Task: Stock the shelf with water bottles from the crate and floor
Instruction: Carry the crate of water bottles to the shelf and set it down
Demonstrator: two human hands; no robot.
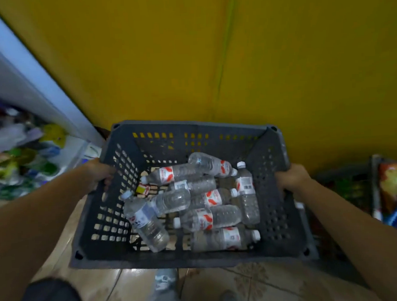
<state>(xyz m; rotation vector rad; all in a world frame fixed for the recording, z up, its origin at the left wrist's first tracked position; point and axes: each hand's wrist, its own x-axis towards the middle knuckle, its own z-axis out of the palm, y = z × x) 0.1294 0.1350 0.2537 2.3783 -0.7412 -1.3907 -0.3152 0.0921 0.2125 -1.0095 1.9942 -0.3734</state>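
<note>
Inside gray crate (283, 217): water bottles (209, 218), jumbled.

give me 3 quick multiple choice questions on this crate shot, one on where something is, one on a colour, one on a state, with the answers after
1. Where do the water bottles lie?
A. inside the crate
B. lined up on a shelf
C. in the person's arms

2. What colour is the wall behind the crate?
A. white
B. yellow
C. red

3. How is the crate held?
A. by one hand from below
B. by nobody, it stands alone
C. by both hands, one at each side

Answers:
1. A, the bottles lie jumbled on the crate's bottom.
2. B, yellow fills the view above the crate's far rim.
3. C, the left hand and right hand each grip a side wall.
</note>
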